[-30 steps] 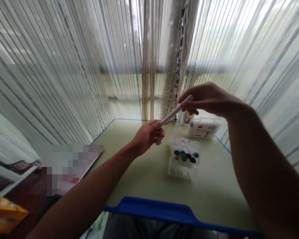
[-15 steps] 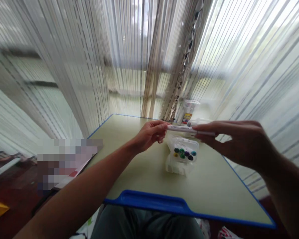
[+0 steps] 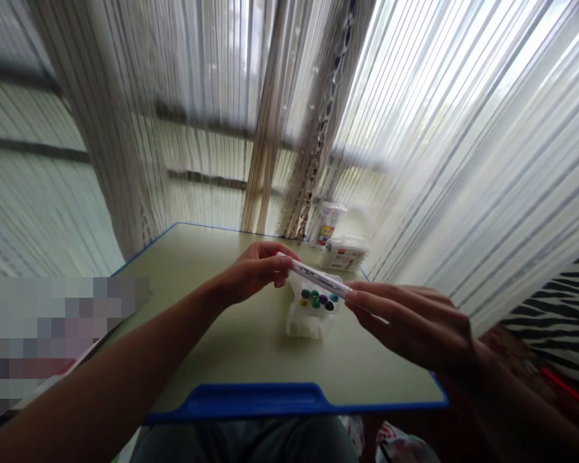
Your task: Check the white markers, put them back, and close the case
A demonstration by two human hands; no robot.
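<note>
A white marker pen (image 3: pixel 321 278) with dark print on its barrel is held level in the air above the table, slanting down to the right. My left hand (image 3: pixel 258 273) pinches its left end, where a bit of red shows. The fingers of my right hand (image 3: pixel 410 318) are closed on its right end. Just below the pen stands a clear plastic case (image 3: pixel 305 326) with several marker tops in green, blue, purple, yellow and black. Part of the case is hidden behind the pen.
The pale table (image 3: pixel 197 347) has a blue edge and a blue front tray (image 3: pixel 255 400). At its back right stand a clear box (image 3: pixel 345 254) and a clear container with a coloured label (image 3: pixel 327 225). String curtains (image 3: pixel 207 148) hang behind. Bags (image 3: pixel 400 444) lie below.
The view has swung to the right. The marker pen has gone from nearly level to sloping down to the right, with my right hand lower. Both hands keep hold of it.
</note>
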